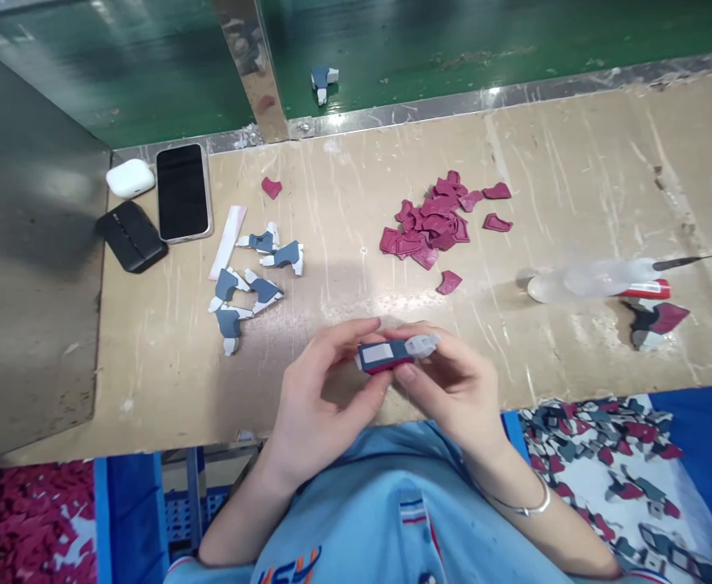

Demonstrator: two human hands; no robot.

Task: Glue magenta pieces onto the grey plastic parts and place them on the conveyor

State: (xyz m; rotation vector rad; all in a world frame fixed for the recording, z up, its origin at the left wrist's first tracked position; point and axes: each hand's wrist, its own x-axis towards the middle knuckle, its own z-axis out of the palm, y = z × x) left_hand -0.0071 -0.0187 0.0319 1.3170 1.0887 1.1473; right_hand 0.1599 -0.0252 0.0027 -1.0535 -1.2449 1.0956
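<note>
Between my two hands, near the table's front edge, is a small blue-grey plastic part [397, 350] with light grey ends and a maroon piece along its lower side. My left hand [325, 389] pinches its left end between thumb and fingers. The right end is gripped by my right hand [453, 381], thumb below and fingers behind. Several similar blue-grey and white parts [264, 289] lie to the left of my hands. Beyond my hands is a heap of maroon pieces [432, 219], with a few loose ones around it.
On the right lie a clear bottle with a needle tip [593, 281], a red tube [654, 289] and a joined part [657, 320]. A phone [182, 192], white case [130, 178] and black box [130, 236] sit left. Bins of maroon pieces [33, 519] and mixed parts [599, 438] flank me below.
</note>
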